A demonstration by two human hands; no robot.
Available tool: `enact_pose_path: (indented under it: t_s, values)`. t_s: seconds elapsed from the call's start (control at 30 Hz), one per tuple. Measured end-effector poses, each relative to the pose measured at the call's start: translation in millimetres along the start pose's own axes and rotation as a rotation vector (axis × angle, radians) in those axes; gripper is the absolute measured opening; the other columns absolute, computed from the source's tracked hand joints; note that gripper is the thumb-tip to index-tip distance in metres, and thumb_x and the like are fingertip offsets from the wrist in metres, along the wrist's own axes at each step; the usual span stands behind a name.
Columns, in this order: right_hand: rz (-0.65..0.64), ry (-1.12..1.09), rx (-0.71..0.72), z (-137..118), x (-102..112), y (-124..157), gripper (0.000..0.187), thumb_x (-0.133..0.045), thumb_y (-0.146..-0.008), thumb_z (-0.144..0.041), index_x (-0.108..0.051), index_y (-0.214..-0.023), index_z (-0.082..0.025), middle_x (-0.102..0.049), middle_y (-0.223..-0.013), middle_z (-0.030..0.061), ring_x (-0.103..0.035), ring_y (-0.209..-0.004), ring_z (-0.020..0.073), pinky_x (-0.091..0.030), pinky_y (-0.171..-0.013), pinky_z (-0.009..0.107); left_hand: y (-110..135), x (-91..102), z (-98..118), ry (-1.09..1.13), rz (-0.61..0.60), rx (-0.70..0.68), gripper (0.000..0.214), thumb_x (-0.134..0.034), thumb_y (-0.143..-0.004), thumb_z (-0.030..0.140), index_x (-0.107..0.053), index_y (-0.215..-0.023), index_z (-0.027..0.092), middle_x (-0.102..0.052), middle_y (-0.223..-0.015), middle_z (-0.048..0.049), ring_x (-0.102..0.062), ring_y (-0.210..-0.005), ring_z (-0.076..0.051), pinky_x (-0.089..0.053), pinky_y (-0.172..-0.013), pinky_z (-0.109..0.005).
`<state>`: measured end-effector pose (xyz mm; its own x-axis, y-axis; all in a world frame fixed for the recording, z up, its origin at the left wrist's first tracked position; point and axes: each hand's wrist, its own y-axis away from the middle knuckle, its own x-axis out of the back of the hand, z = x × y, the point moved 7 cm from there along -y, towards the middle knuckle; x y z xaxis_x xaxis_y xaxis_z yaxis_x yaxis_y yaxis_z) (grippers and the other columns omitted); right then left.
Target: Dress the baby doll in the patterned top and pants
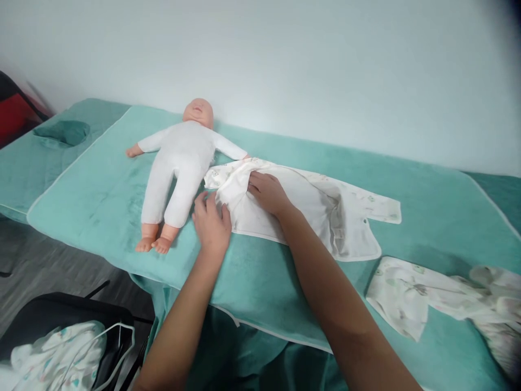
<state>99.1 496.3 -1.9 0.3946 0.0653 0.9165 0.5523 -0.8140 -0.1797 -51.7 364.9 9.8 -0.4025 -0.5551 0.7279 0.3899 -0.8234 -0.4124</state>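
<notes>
A baby doll point(185, 146) with a white cloth body lies on its back, arms spread. Beside it a white baby top point(301, 201) with a faint print is laid out open, its near sleeve bunched close to the doll's arm. My right hand point(268, 191) is on the top near that sleeve, fingers bent at a fold of the cloth; the thumb is hidden. My left hand point(212, 221) rests at the sleeve end and the garment's edge, fingers apart, between the doll's leg and the top.
A green padded cover point(93, 179) spreads over the bed, which has a face hole point(63, 133) at left. More printed baby clothes point(402, 293) lie at the right. Below left, a black chair point(52, 309) holds patterned cloth point(61, 353) and a white hanger point(126, 327). A wall runs behind.
</notes>
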Motion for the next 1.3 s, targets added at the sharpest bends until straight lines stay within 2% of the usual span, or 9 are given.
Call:
enact_pose_path:
  t_s: [0.1,0.17,0.27,0.37,0.6,0.87,1.1,1.2,1.3]
  values:
    - [-0.043,0.076,0.018,-3,-5,3,0.039,-0.037,-0.104,-0.028,-0.061,-0.133,-0.02,-0.058,-0.153,0.0123,-0.05,-0.144,0.0259,-0.027,-0.124,0.052,7,3.5,7,-0.115,0.013,-0.043,0.032,-0.052,-0.101,0.031,-0.066,-0.127,0.019,-0.066,-0.135,-0.0163,-0.058,-0.125,-0.036,-0.045,-0.1,-0.051]
    - [-0.056,0.109,-0.006,-4,-7,5,0.043,-0.036,-0.104,-0.029,-0.058,-0.14,-0.019,-0.05,-0.161,0.0132,-0.044,-0.149,0.0274,-0.025,-0.125,0.054,11,2.0,20,-0.148,0.0,-0.189,0.028,-0.051,-0.102,0.032,-0.069,-0.122,0.02,-0.069,-0.13,-0.0137,-0.058,-0.122,-0.034,-0.039,-0.106,-0.054]
    - [-0.032,0.118,-0.061,-4,-8,6,0.049,-0.038,-0.104,-0.033,-0.051,-0.148,-0.018,-0.044,-0.165,0.0137,-0.038,-0.154,0.0291,-0.023,-0.126,0.056,23,-10.5,43,-0.116,-0.133,-0.502,0.026,-0.049,-0.105,0.034,-0.072,-0.107,0.021,-0.075,-0.107,-0.0089,-0.063,-0.108,-0.027,-0.034,-0.112,-0.05]
    - [0.054,0.101,-0.111,0,-5,6,0.051,-0.045,-0.101,-0.038,-0.051,-0.148,-0.017,-0.05,-0.16,0.0148,-0.043,-0.15,0.0301,-0.026,-0.125,0.054,32,-21.5,51,-0.102,-0.221,-0.647,0.031,-0.049,-0.105,0.035,-0.071,-0.091,0.019,-0.074,-0.089,-0.0072,-0.065,-0.094,-0.024,-0.04,-0.101,-0.043]
    - [0.208,0.079,-0.237,19,2,3,0.044,-0.046,-0.099,-0.035,-0.058,-0.137,-0.016,-0.06,-0.147,0.0165,-0.052,-0.137,0.0326,-0.037,-0.118,0.048,28,-24.8,44,-0.117,-0.151,-0.567,0.042,-0.047,-0.105,0.032,-0.068,-0.071,0.018,-0.07,-0.062,-0.0051,-0.061,-0.058,-0.019,-0.039,-0.079,-0.04]
    - [0.247,0.049,-0.366,37,10,-12,0.039,-0.054,-0.092,-0.042,-0.062,-0.125,-0.022,-0.061,-0.142,0.02,-0.051,-0.128,0.0418,-0.046,-0.102,0.064,28,-21.6,46,-0.093,-0.181,-0.584,0.04,-0.046,-0.105,0.03,-0.066,-0.072,0.019,-0.072,-0.067,-0.005,-0.062,-0.064,-0.019,-0.036,-0.077,-0.04]
    - [0.355,-0.228,-0.493,59,14,-12,0.032,-0.051,-0.093,-0.043,-0.061,-0.117,-0.024,-0.071,-0.125,0.0124,-0.064,-0.114,0.0309,-0.051,-0.101,0.05,28,-10.2,47,-0.06,-0.092,-0.63,0.041,-0.048,-0.104,0.028,-0.061,-0.066,0.021,-0.066,-0.064,-0.0031,-0.06,-0.067,-0.019,-0.037,-0.076,-0.037]
    - [0.43,-0.335,-0.424,62,17,-12,0.039,-0.051,-0.092,-0.041,-0.058,-0.126,-0.022,-0.069,-0.13,0.0112,-0.067,-0.109,0.026,-0.054,-0.098,0.043,29,-11.0,46,-0.06,-0.098,-0.639,0.041,-0.048,-0.104,0.028,-0.06,-0.066,0.021,-0.065,-0.063,-0.0028,-0.059,-0.066,-0.019,-0.037,-0.074,-0.037]
    - [0.474,-0.386,-0.342,63,18,-13,0.052,-0.051,-0.088,-0.033,-0.052,-0.138,-0.02,-0.06,-0.143,0.0128,-0.064,-0.121,0.024,-0.056,-0.097,0.038,29,-10.6,47,-0.061,-0.091,-0.642,0.041,-0.047,-0.104,0.027,-0.059,-0.065,0.021,-0.064,-0.062,-0.0024,-0.058,-0.066,-0.018,-0.037,-0.075,-0.036]
